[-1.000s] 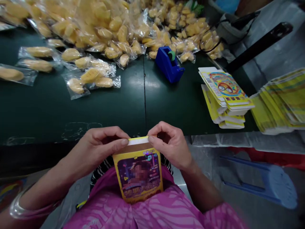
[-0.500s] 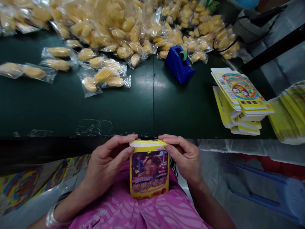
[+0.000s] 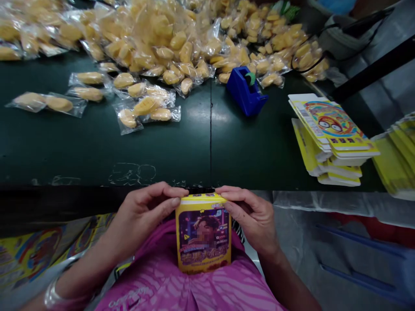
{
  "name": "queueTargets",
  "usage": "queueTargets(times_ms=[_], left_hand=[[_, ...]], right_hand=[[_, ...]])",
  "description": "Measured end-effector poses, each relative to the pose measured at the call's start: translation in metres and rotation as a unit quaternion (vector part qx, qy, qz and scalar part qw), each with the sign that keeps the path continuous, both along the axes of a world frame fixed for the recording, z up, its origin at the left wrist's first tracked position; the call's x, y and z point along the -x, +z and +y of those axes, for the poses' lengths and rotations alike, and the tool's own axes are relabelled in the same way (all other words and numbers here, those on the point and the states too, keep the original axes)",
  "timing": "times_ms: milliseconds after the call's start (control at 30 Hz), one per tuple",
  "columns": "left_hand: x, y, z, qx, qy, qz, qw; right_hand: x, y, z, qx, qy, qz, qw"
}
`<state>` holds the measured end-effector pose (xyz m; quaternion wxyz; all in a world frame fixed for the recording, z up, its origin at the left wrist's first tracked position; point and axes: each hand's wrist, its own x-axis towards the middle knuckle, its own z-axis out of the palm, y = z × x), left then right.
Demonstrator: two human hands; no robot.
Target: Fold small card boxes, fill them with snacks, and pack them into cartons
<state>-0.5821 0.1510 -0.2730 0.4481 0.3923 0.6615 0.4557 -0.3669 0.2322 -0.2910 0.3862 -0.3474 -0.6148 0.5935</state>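
A small yellow carton (image 3: 203,261) with a dark printed picture on its front stands upright against my pink clothing, just below the table edge. My left hand (image 3: 141,220) pinches its top left corner between thumb and forefinger. At the top right corner, the thumb and fingers of my right hand (image 3: 256,220) grip it the same way. The carton's top flap (image 3: 202,197) lies across the opening, with a printed strip showing. What the carton contains is hidden.
Many clear-wrapped yellow pieces (image 3: 155,34) are heaped along the table's far side, several lying nearer. A blue tape dispenser (image 3: 247,93) stands right of the seam. Flat yellow cartons (image 3: 337,129) are stacked at the right. A blue stool (image 3: 366,268) is below at the right.
The carton's top flap has come down: a white inner strip showed before, and its printed face shows now. Both hands keep their hold. The view has shifted slightly.
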Motion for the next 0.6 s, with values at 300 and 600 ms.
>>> queueTargets(times_ms=[300,600], left_hand=[[-0.004,-0.014,-0.031,-0.154,-0.106,0.251,0.950],[-0.007,-0.020,-0.011,-0.051,-0.024,0.114,0.992]], right_hand=[[0.001,-0.002,-0.003,0.050,0.005,0.006,0.999],[0.008,-0.007,-0.006,0.095,-0.028,0.013,0.995]])
